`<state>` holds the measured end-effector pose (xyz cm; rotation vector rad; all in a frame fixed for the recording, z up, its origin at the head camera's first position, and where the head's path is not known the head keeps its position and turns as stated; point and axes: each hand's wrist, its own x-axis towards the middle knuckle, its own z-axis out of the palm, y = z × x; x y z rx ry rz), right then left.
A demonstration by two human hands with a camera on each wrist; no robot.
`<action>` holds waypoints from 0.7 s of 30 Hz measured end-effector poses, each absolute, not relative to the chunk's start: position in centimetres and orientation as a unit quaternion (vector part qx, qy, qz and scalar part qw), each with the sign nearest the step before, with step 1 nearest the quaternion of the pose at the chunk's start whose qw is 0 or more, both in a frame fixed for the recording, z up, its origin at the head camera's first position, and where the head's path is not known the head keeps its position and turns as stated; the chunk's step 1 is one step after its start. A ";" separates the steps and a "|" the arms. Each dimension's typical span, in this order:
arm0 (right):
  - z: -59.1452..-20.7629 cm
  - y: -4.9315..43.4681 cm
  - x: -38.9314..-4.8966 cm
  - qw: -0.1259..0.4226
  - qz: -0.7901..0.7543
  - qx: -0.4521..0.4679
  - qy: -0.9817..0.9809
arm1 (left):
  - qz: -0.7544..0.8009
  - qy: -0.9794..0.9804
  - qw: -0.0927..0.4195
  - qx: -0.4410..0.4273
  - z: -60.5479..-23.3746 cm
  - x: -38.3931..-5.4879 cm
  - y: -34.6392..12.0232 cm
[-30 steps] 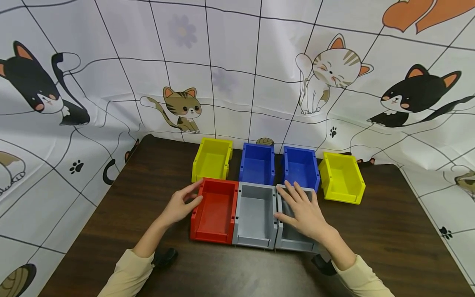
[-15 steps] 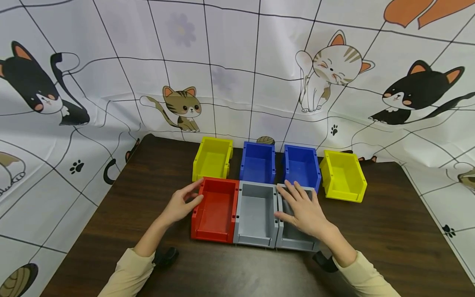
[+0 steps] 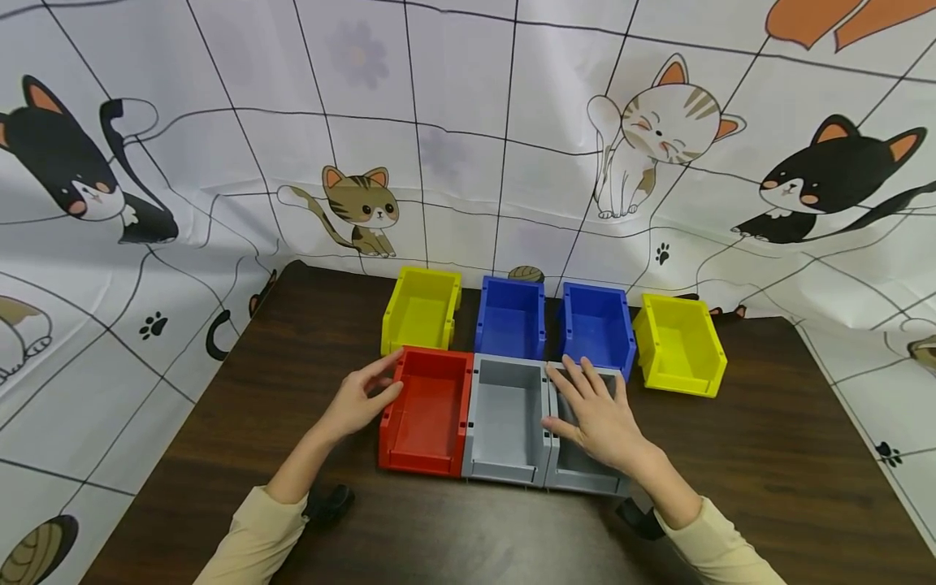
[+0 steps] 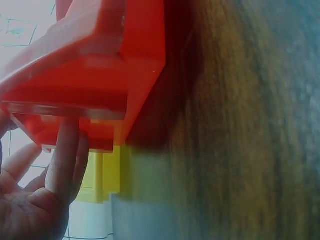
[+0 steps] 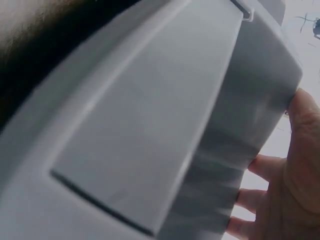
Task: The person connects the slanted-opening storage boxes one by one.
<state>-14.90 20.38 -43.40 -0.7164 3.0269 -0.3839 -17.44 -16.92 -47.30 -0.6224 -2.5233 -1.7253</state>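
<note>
- honestly looks pretty far along: three bins are lined up in front, side by side with walls touching; the red bin (image 3: 427, 414) is placed at the left end, the middle gray bin (image 3: 508, 414) next to it, the right gray bin (image 3: 585, 479) at the other end
- the back row seems looser; gaps are left from the left yellow bin (image 3: 420, 313) to the left blue bin (image 3: 512, 317) and on to the right blue bin (image 3: 595, 321); the right yellow bin (image 3: 680, 345) is sat a bit askew; whether any straightening is left to do there can't be told
- all seven are stood on the dark wooden table (image 3: 219, 455); no bin looks lifted in the head view
- left hand (image 3: 358, 400): reached in from the side, thumb and fingers held apart at the red bin's left wall; contact is seen, but no wrap or pinch, so nothing's really gripped
- right hand (image 3: 603, 422): laid over the right gray bin, palm down, fingers spread wide; fingertips are rested near its back rim, thumb by the seam with the middle one; nothing's clutched
</note>
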 end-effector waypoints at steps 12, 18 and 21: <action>-42.8 20.8 -15.5 -0.004 -0.127 -0.238 0.963 | -0.544 -0.814 0.024 -0.203 -46.7 -17.4 -16.6; -41.8 21.9 -17.1 -0.065 -0.198 -0.219 0.953 | -0.537 -0.823 0.007 -0.187 -44.1 -16.4 -16.0; -41.5 23.0 -18.0 -0.098 -0.236 -0.200 0.946 | -0.535 -0.824 0.004 -0.185 -44.0 -16.3 -16.0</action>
